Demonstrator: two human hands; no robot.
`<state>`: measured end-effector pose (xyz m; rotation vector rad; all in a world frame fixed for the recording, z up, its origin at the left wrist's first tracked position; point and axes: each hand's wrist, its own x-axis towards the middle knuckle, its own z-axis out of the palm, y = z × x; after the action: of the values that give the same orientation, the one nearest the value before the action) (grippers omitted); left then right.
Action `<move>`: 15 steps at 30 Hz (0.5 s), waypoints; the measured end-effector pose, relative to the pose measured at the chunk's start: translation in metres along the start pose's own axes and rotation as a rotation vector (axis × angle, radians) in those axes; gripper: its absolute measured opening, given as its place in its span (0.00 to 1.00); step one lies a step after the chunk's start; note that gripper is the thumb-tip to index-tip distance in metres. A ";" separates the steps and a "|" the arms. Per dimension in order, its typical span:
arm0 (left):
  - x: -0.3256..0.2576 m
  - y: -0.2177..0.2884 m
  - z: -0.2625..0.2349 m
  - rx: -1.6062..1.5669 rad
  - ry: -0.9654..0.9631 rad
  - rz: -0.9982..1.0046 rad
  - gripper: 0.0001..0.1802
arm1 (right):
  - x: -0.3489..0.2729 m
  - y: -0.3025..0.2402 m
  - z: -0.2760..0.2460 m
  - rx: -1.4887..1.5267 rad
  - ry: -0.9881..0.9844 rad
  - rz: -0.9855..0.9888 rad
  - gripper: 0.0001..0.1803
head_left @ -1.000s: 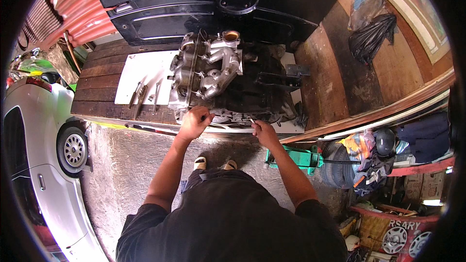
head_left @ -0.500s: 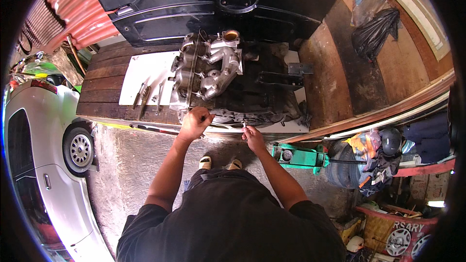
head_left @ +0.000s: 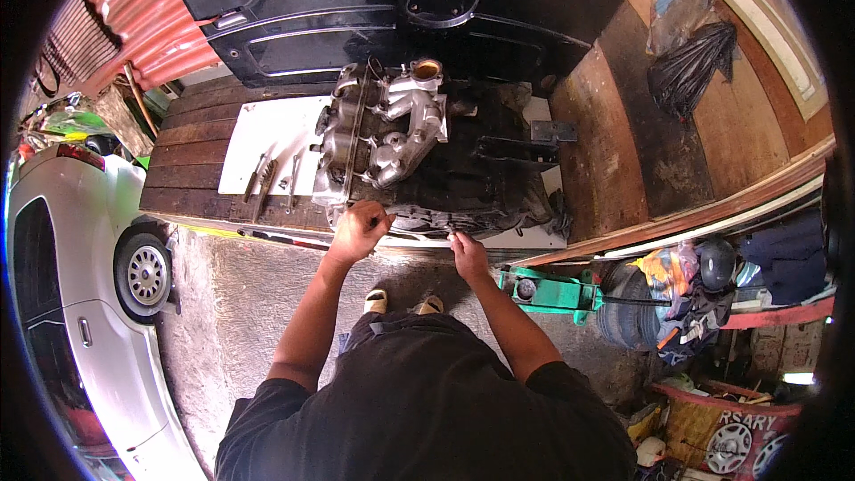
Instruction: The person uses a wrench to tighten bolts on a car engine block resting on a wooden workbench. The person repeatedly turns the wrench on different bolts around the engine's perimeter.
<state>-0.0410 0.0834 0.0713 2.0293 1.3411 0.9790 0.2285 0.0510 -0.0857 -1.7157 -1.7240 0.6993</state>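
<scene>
A greasy engine lies on a wooden bench, with silver cast manifold pipes at its left part. At the engine's near left corner, my left hand is closed with curled fingers; what it holds, if anything, is hidden. My right hand pinches a small silver metal tool at the engine's near side, most of it covered by the fingers. Left of the manifold, several hand tools, among them a wrench, lie on a white sheet and over its edge.
The plank bench stands against a dark vehicle panel. A green floor jack and a tyre are on the floor at right. A silver car stands at left. A black plastic bag lies at far right.
My right hand has shifted slightly, and the silver tool's end now shows less above the fingers. My left hand stays in nearly the same place, still closed.
</scene>
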 end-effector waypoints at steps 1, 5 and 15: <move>0.000 -0.001 0.000 0.008 -0.004 -0.001 0.14 | -0.001 -0.006 -0.003 -0.059 0.010 0.009 0.14; -0.001 -0.004 0.002 0.013 -0.001 0.002 0.14 | -0.002 -0.011 -0.018 -0.291 0.058 -0.098 0.13; 0.000 -0.003 0.001 -0.033 0.008 0.016 0.13 | 0.022 -0.078 -0.088 -0.681 -0.319 -0.276 0.10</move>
<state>-0.0415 0.0849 0.0684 2.0160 1.3066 1.0106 0.2400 0.0670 0.0324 -1.7846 -2.5776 0.2749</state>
